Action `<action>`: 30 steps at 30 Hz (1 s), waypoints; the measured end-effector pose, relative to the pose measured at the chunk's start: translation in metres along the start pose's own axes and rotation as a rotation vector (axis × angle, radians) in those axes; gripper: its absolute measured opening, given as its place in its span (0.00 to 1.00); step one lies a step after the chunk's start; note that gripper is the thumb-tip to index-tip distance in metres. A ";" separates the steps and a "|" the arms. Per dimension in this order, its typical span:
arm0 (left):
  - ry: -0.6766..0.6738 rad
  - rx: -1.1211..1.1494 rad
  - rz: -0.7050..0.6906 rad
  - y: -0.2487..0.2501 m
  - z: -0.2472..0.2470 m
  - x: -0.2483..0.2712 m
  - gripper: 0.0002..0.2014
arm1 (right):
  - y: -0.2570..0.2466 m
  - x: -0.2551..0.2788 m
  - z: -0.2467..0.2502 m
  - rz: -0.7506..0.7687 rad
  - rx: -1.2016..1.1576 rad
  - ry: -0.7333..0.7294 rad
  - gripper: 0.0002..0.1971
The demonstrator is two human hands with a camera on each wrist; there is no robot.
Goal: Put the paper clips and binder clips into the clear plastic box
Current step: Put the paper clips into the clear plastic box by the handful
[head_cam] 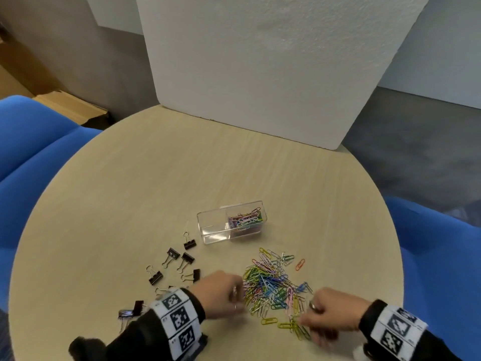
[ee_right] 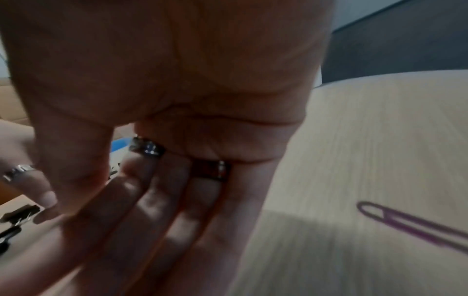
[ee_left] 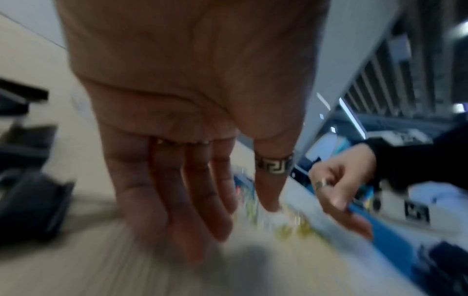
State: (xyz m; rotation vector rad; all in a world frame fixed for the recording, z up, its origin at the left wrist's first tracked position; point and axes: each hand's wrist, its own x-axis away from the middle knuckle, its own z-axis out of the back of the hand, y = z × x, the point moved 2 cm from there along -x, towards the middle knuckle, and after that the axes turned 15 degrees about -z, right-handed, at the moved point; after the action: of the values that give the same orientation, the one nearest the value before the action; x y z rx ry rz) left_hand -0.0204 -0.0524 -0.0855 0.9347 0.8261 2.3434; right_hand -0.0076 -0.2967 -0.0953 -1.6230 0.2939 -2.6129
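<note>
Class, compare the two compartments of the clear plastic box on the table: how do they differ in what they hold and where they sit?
The right compartment holds a bundle of coloured paper clips; the left compartment looks empty. The left compartment lies nearer the black binder clips; the right compartment lies farther from them. Both belong to one clear plastic box with its top open.

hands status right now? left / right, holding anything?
Left hand: open, fingers straight, at the left edge of the paper clip pile, holding nothing.
Right hand: open, fingers extended at the pile's right edge, nothing in its grip.
</note>
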 end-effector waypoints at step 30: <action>-0.023 -0.323 0.047 0.028 -0.040 -0.041 0.42 | 0.043 -0.002 -0.004 -0.247 -0.392 0.366 0.17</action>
State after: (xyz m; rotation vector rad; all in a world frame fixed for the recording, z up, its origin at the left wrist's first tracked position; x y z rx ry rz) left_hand -0.0290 -0.1115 -0.1080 0.8472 0.4013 2.4056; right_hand -0.0131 -0.3381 -0.1067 -1.3222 0.7040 -3.2055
